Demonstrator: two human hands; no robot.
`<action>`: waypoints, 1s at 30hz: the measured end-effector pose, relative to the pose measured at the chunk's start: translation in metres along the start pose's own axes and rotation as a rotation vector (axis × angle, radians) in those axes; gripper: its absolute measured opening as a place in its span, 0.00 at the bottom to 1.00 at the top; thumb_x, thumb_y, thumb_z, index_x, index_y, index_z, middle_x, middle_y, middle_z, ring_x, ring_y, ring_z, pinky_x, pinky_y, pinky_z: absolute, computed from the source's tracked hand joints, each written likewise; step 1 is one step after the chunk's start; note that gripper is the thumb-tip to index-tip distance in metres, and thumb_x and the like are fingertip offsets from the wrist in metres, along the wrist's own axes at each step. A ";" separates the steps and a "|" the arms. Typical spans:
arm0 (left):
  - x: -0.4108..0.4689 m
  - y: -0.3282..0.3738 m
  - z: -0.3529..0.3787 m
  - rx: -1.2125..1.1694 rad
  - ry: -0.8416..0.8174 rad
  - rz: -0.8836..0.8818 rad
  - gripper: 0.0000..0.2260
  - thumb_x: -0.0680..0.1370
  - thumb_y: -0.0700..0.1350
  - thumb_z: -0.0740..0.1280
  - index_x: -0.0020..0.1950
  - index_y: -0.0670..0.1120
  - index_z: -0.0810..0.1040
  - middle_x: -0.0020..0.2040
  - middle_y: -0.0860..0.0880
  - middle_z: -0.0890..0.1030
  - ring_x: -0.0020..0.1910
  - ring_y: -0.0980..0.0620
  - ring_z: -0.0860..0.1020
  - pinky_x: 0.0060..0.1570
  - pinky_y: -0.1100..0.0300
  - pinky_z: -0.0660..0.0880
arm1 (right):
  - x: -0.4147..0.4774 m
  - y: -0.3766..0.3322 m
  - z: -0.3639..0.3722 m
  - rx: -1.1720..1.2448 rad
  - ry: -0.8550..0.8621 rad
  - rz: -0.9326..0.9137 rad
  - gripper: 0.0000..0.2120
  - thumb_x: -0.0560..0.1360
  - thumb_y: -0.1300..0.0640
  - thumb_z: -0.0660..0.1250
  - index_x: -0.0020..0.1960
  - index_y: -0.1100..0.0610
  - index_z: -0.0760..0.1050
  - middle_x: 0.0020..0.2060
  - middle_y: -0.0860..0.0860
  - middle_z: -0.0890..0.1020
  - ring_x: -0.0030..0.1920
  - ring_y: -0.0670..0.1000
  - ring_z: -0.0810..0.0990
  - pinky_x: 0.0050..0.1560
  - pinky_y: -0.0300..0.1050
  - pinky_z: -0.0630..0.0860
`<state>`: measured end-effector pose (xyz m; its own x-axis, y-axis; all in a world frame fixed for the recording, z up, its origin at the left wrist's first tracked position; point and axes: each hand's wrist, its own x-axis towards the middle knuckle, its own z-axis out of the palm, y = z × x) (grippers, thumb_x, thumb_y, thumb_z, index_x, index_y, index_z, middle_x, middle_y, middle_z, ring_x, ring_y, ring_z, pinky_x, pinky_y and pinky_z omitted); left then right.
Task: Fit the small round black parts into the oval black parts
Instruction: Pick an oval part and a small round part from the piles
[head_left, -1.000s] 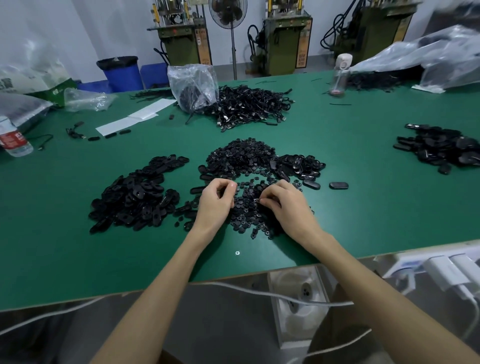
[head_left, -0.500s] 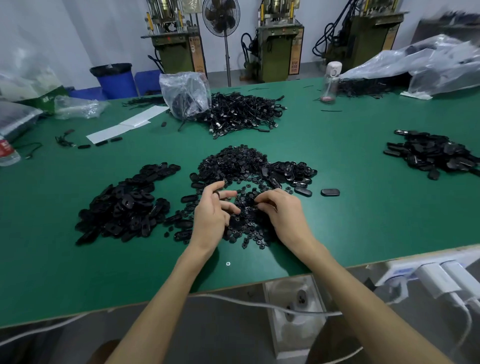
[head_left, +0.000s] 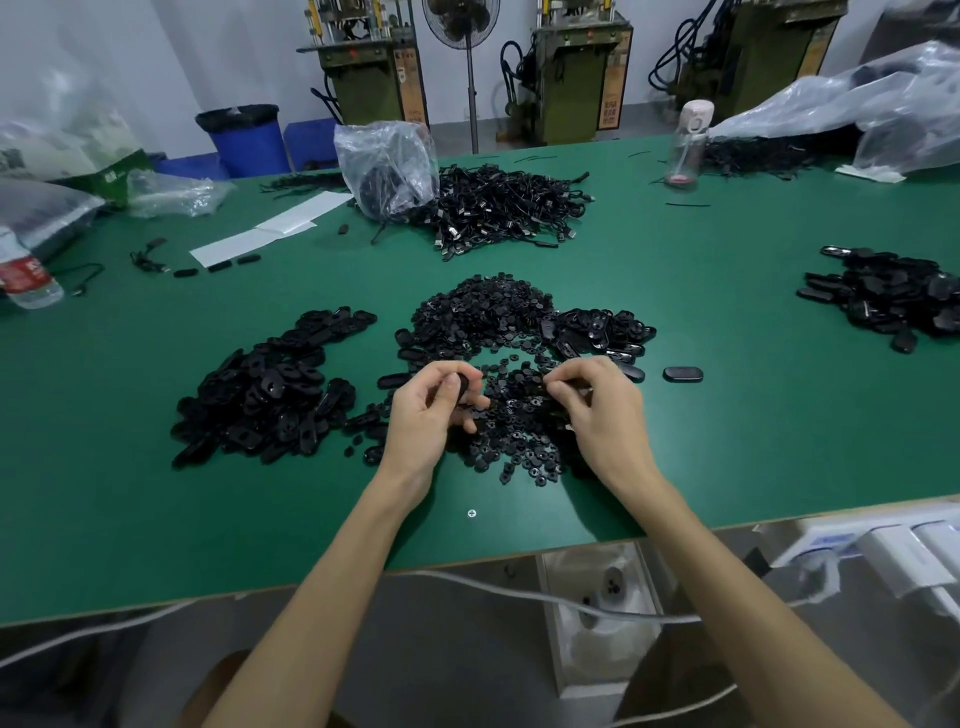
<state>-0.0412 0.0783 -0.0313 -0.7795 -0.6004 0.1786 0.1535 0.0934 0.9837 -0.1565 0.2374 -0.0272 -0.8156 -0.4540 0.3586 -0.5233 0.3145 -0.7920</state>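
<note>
Green matting covers the long workshop bench (head_left: 156, 467), with olive-coloured machines and a standing fan along the far wall. Close to its front edge lies a loose heap of small round black plastic parts (head_left: 519, 436). A heap of oval black plastic parts (head_left: 270, 389) spreads just to its left, and a smaller cluster of ovals (head_left: 597, 332) touches it at the back right.

The left hand (head_left: 426, 415) hovers over the round heap, its grip pinching one oval black part (head_left: 462, 385) between thumb and fingertips. The right hand (head_left: 605, 415) curls over the same heap with its fingertips drawn together. Something dark shows there, but I cannot tell whether that grip actually holds a round piece.

Both kinds of part look like light, stiff moulded plastic, smooth and probably tough rather than fragile. The round ones are small enough to slip or flick away, so each is best taken by its rim between thumb and forefinger. The oval should be held by its long edges, leaving its opening clear for the press.
</note>
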 end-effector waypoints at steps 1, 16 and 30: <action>0.000 0.000 -0.001 0.003 0.003 -0.001 0.10 0.87 0.36 0.59 0.55 0.40 0.81 0.49 0.45 0.83 0.44 0.50 0.83 0.37 0.59 0.78 | 0.000 0.000 0.001 -0.034 0.002 -0.022 0.04 0.80 0.61 0.70 0.50 0.54 0.82 0.52 0.49 0.81 0.55 0.49 0.75 0.55 0.36 0.68; -0.002 0.003 0.003 0.029 -0.097 -0.023 0.08 0.84 0.39 0.66 0.60 0.41 0.83 0.49 0.42 0.87 0.33 0.51 0.82 0.24 0.65 0.66 | -0.003 0.003 0.009 -0.314 0.005 -0.110 0.06 0.82 0.55 0.68 0.55 0.54 0.84 0.50 0.50 0.85 0.56 0.55 0.73 0.55 0.46 0.58; 0.002 -0.004 0.003 0.023 -0.162 -0.015 0.17 0.84 0.27 0.56 0.71 0.34 0.75 0.61 0.38 0.84 0.58 0.45 0.85 0.59 0.56 0.81 | -0.004 -0.002 -0.005 0.103 -0.052 -0.048 0.11 0.75 0.67 0.74 0.50 0.52 0.84 0.47 0.47 0.83 0.46 0.42 0.80 0.49 0.29 0.71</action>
<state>-0.0452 0.0791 -0.0347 -0.8696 -0.4661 0.1632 0.1287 0.1051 0.9861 -0.1532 0.2427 -0.0243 -0.7751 -0.5101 0.3730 -0.5308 0.2054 -0.8222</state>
